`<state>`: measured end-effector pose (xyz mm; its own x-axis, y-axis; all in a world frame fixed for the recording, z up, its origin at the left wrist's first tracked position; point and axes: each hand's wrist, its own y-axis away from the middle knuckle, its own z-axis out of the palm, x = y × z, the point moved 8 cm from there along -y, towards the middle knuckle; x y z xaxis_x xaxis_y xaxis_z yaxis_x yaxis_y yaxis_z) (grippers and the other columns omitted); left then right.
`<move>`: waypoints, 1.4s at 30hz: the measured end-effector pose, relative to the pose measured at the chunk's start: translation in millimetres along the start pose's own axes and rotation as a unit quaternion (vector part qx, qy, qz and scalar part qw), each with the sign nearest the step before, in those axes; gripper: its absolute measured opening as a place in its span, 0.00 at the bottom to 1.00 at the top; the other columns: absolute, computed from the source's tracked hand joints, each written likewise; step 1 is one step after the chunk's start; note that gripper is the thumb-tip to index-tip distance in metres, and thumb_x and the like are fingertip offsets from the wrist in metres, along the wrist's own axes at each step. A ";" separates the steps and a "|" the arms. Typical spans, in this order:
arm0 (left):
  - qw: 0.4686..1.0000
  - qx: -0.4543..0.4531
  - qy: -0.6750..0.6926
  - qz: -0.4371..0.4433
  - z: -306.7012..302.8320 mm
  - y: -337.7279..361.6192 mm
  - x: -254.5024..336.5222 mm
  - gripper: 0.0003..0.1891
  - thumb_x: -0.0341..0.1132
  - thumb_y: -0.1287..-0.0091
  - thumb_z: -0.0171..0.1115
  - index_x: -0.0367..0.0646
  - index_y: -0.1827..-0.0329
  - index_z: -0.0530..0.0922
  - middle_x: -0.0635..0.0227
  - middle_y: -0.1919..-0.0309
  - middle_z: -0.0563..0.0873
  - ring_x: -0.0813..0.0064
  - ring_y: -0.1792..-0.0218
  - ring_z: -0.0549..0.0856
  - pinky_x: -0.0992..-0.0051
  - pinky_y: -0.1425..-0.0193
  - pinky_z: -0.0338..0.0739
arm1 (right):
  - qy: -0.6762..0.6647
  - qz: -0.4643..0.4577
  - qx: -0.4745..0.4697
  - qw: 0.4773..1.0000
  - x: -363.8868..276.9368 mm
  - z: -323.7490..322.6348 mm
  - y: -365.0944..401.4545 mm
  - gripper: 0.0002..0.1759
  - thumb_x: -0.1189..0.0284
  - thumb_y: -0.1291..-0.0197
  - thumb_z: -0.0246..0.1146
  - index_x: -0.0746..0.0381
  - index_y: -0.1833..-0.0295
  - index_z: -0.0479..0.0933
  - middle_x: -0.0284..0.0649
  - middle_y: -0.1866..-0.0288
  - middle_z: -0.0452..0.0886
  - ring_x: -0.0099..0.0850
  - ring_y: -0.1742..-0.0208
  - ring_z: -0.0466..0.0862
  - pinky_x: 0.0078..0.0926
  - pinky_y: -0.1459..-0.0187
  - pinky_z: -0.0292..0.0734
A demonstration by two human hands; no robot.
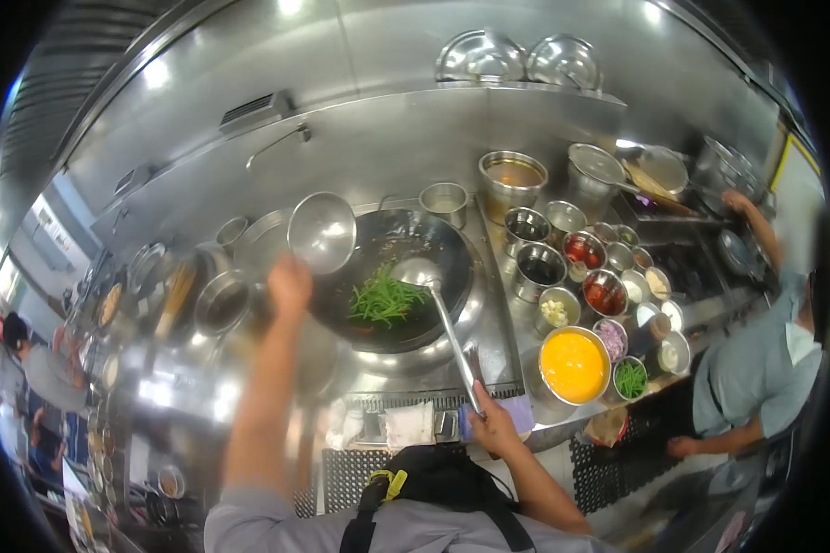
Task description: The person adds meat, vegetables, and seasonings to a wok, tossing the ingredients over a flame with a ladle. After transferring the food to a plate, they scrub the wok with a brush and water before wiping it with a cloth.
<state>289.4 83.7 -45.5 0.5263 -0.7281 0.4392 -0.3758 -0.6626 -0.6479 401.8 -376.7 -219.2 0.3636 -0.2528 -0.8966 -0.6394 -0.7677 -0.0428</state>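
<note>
My right grip [493, 426] clasps the stiff, likely slick ladle [444, 323] by its tail; left grip [290, 281] holds a bowl [323, 230], wok's [452, 249] ten o'clock.

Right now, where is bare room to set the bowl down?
The bowl could go on bare steel left of the wok, below the pot; narrow strip between wok and egg bowl. Right side crowded with condiment bowls.

A single head-worn camera looks forward and steeply down from above the front edge of the counter [503, 350], facing the steel back wall [387, 147]. Its fisheye lens bends the scene into a dark-rimmed circle. The wok [406, 276] sits near and central. The wearer's own chest [415, 525] fills the lower edge, and a co-worker [756, 369] stands at the right edge.
</note>
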 end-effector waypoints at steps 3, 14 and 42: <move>0.956 -0.010 0.253 -0.149 -21.4 38.7 -34.6 0.10 0.32 0.33 0.59 0.37 0.71 0.74 0.57 0.73 0.85 0.71 0.76 0.86 0.71 0.73 0.83 | 0.090 -0.036 0.022 0.995 -11.0 -1.6 -12.8 0.37 0.75 0.40 0.61 0.57 0.24 0.59 0.63 0.48 0.78 0.58 0.48 0.80 0.43 0.47 0.76; 0.824 0.191 0.412 -0.340 -287.0 242.9 -81.6 0.10 0.33 0.34 0.62 0.39 0.73 0.75 0.66 0.77 0.82 0.75 0.80 0.83 0.73 0.75 0.82 | 0.390 -0.193 -0.038 0.900 -91.6 14.0 -128.4 0.33 0.74 0.42 0.63 0.61 0.29 0.68 0.59 0.41 0.76 0.57 0.45 0.79 0.43 0.43 0.75; 0.672 0.487 0.531 -0.172 -979.1 865.1 -378.7 0.25 0.35 0.27 0.48 0.26 0.32 0.64 0.46 0.28 0.65 0.56 0.28 0.67 0.61 0.28 0.68 | 0.146 -0.340 -0.639 0.674 -288.2 475.3 154.5 0.24 0.63 0.33 0.60 0.64 0.36 0.73 0.44 0.59 0.82 0.41 0.59 0.82 0.35 0.57 0.76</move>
<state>-981.8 -386.1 -162.9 -0.5801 -0.6195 0.5289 0.5783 -0.7705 -0.2680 -123.7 -142.5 -176.9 0.5150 0.4521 -0.7283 0.7813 -0.5972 0.1818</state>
